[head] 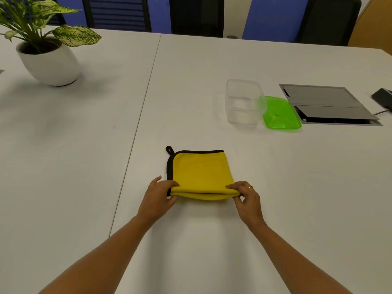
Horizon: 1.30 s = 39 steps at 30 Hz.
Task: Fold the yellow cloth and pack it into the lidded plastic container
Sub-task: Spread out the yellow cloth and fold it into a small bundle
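Layers are threatening to splay between them: left hand [158,197] and right hand [247,198] are pinching only the yellow cloth's [199,172] corners.

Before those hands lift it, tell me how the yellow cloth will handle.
The yellow cloth is likely floppy: its folded near edge bulges where the left hand and right hand pinch it. Probably light, being only layered fabric; the rounded fold may spring open if released.

Office meeting room, white tables [84,128], office chairs [118,13], cable hatch [326,103]
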Motion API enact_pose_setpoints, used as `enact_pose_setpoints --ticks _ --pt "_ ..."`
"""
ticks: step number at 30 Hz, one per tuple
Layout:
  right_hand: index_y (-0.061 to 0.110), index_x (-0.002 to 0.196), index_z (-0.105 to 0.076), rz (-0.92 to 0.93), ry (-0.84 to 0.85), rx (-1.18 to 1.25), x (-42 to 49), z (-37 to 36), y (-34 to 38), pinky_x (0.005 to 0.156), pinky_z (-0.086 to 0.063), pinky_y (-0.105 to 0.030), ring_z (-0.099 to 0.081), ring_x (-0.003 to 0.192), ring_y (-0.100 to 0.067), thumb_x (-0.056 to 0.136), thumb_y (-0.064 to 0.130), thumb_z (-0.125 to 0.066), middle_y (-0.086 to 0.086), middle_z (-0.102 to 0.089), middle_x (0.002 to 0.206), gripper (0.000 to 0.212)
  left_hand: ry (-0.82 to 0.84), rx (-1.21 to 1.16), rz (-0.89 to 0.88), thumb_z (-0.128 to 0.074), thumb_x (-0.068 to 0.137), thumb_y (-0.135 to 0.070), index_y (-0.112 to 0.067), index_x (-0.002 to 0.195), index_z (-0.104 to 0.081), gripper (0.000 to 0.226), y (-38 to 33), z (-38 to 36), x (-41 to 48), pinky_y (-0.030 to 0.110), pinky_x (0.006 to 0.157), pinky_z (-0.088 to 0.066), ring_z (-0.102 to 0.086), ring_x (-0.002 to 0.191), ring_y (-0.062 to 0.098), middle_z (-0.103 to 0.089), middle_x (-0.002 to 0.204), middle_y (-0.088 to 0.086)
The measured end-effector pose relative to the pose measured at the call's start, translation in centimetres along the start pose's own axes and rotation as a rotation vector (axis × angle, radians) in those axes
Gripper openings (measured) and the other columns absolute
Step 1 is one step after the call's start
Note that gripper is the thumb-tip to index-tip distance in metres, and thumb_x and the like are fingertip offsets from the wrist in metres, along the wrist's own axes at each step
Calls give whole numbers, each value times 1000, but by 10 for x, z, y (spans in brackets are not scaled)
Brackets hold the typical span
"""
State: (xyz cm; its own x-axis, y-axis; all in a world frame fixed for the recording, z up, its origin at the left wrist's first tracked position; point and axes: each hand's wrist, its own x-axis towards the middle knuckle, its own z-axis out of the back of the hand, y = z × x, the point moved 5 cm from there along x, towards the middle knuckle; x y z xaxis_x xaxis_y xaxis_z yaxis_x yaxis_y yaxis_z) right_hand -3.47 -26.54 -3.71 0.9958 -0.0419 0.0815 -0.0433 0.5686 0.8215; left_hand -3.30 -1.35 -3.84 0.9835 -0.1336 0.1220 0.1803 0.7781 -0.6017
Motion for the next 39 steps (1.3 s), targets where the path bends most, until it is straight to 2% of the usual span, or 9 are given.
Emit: enact_pose_setpoints --ticks 3,6,9,12,17,21,25,30,39 --pt "13 96 -70 -71 6 103 0 1 -5 74 -39 -8 -49 101 -19 82 -11 -57 -5 -52 105 31 -91 -225 79 -67 80 -5 -2 100 -63 20 -2 10 1 9 75 -43 -57 68 11 -65 87 10" --pt "17 101 -63 -86 45 205 0 1 -6 90 -41 -23 -49 109 -14 87 -6 -53 -4 -58 114 28 -106 -305 95 -60 87 -9 -3 104 -55 19 -5 9 2 4 54 -39 -46 48 3 -58 85 1" --pt "15 96 -56 -160 64 283 2 -3 -5 78 -43 -23 -54 91 -18 94 6 -47 -7 -62 93 14 -132 -378 127 -49 93 -15 -7 106 -47 16 -3 4 -1 10 55 -42 -50 59 5 -57 86 -1" --pt "3 93 -54 -176 18 257 5 -9 -5 61 -37 -13 -48 76 -19 96 12 -43 -21 -55 81 14 -168 -427 185 -42 96 -19 -16 101 -42 5 0 -2 -5 12 54 -41 -51 63 8 -55 75 -7" --pt "12 85 -45 -174 -37 101 6 -20 -3 58 -33 -26 -43 66 -18 98 20 -39 5 -43 63 17 -207 -371 282 -35 98 -26 -7 103 -43 21 5 -11 -4 23 50 -34 -46 58 12 -48 67 -8" --pt "8 102 -49 -222 -24 -80 12 -28 -5 68 -37 -34 -51 76 -22 98 31 -34 -6 -56 80 28 -209 -273 372 -32 98 -32 -7 104 -42 27 11 -14 1 26 48 -35 -48 59 10 -47 67 -7" --pt "6 110 -47 -278 11 -199 19 -36 -10 72 -40 -36 -58 89 -32 99 33 -31 -17 -62 97 33 -122 -141 479 -29 98 -37 -6 107 -41 35 19 -21 5 31 58 -39 -55 68 25 -53 74 3" --pt "7 112 -46 -343 49 -392 27 -41 -15 73 -42 -37 -59 94 -36 99 35 -27 -18 -63 104 36 -24 41 507 -26 98 -38 -5 111 -41 39 26 -23 16 36 65 -42 -62 81 35 -65 90 17" --pt "8 107 -48 -383 49 -545 38 -47 -17 67 -39 -32 -61 91 -34 98 33 -30 -16 -66 102 33 50 152 537 -27 98 -38 -5 119 -42 42 33 -25 24 38 70 -48 -64 87 33 -67 100 18"
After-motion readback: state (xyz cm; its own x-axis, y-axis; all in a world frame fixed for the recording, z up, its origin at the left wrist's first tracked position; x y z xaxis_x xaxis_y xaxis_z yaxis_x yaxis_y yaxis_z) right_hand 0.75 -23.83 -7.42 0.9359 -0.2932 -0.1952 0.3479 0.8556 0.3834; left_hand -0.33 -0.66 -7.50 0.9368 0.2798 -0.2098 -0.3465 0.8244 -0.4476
